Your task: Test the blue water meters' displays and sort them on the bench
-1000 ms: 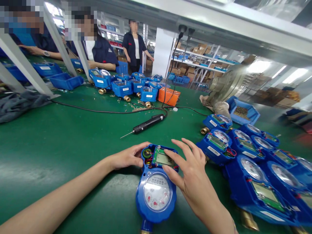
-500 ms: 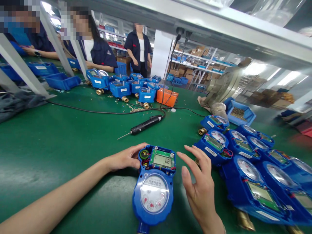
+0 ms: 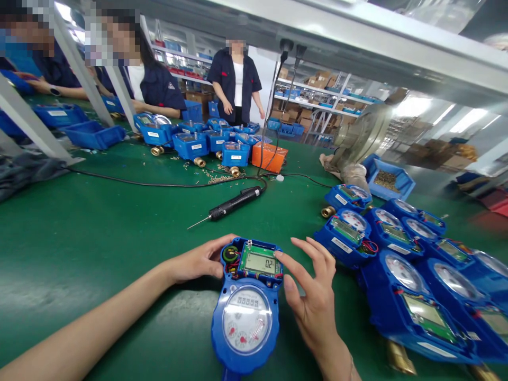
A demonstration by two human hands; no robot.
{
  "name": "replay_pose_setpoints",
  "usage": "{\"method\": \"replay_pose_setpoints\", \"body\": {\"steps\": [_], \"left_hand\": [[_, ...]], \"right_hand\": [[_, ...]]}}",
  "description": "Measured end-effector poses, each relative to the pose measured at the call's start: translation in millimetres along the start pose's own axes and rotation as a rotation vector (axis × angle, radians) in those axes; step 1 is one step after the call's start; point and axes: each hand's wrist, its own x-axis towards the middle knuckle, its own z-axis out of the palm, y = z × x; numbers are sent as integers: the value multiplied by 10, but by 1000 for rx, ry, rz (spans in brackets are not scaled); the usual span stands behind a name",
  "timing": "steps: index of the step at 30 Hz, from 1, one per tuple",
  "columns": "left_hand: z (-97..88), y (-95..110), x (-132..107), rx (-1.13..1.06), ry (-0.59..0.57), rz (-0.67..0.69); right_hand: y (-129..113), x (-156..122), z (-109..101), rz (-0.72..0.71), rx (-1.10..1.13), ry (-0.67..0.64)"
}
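Observation:
A blue water meter lies on the green table in front of me, its round dial toward me and an open compartment with a lit display board at its far end. My left hand grips the left side of that compartment, fingers curled on its rim. My right hand is beside the meter's right side with fingers spread, the forefinger tip touching the right edge of the display board.
A black electric screwdriver with its cable lies beyond the meter. Several open blue meters crowd the right side. More meters, an orange box and blue bins sit farther back, where other people work.
My right hand lifted off the display board, drew back to the right, then returned so the forefinger touches the board's right edge. The display now shows digits. My left hand stayed put.

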Motion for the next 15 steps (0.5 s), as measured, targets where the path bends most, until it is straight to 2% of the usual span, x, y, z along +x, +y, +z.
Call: {"method": "replay_pose_setpoints", "body": {"steps": [15], "left_hand": [[19, 12, 6, 14, 6, -10]], "right_hand": [[45, -61, 53, 23, 65, 7]]}}
